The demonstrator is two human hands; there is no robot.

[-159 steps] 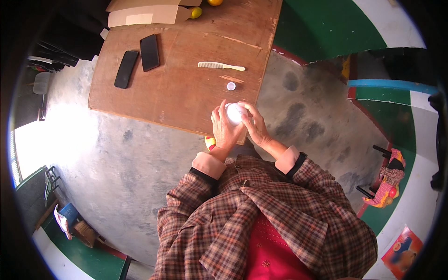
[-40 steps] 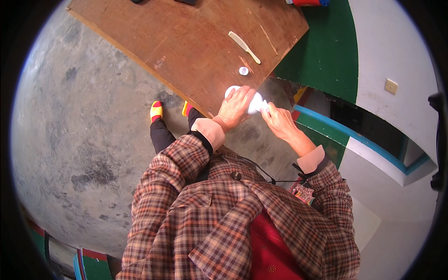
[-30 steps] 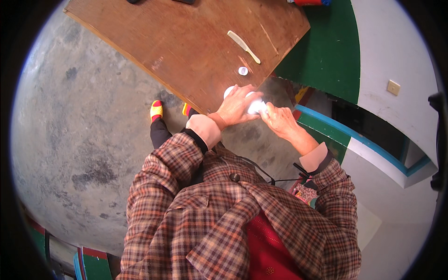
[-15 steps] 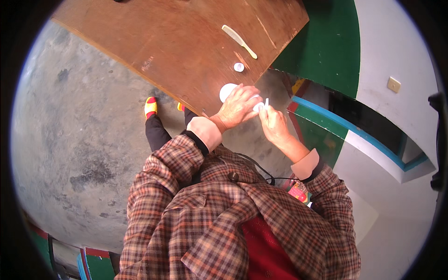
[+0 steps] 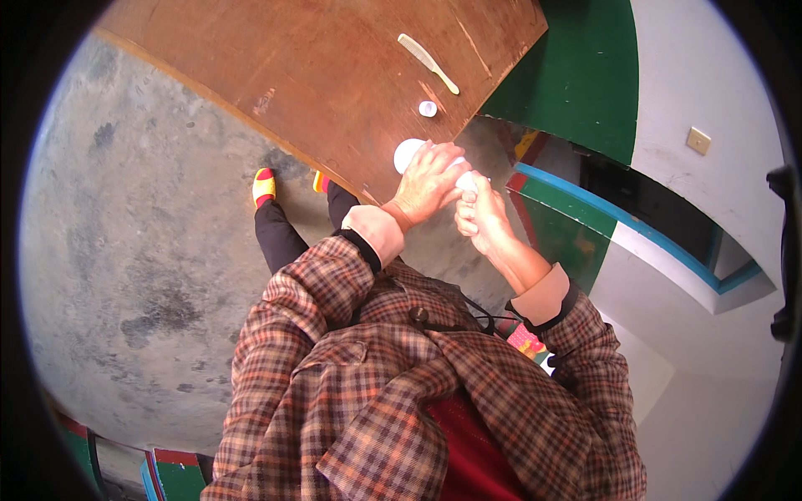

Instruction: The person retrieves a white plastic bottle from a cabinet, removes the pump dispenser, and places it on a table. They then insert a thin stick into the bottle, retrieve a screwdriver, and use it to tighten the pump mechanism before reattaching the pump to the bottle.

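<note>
A white bottle (image 5: pixel 407 155) lies on its side at the table's near right corner, its round base toward the far left. My left hand (image 5: pixel 430 179) is closed over its middle and covers most of it. At the bottle's narrower end, my right hand (image 5: pixel 483 211) is closed, fingers curled and thumb against the white tip. What else its fingers may hold is hidden. Just beyond my hands, a small white cap (image 5: pixel 428 108) rests on the brown wooden table (image 5: pixel 317 92). Farther off lies a pale yellow-green comb (image 5: pixel 428 63).
The table's front edge runs slantwise from upper left toward my hands. Grey concrete floor (image 5: pixel 142 217) spreads to the left. On the right are a green and white wall (image 5: pixel 576 92) and a blue-edged ledge (image 5: pixel 618 219). A pink patterned thing (image 5: pixel 525 341) is partly hidden by my right arm.
My right hand's fingers have curled in tighter at the bottle's end, and the thin white piece that stuck up by its thumb no longer shows. My left hand keeps its hold.
</note>
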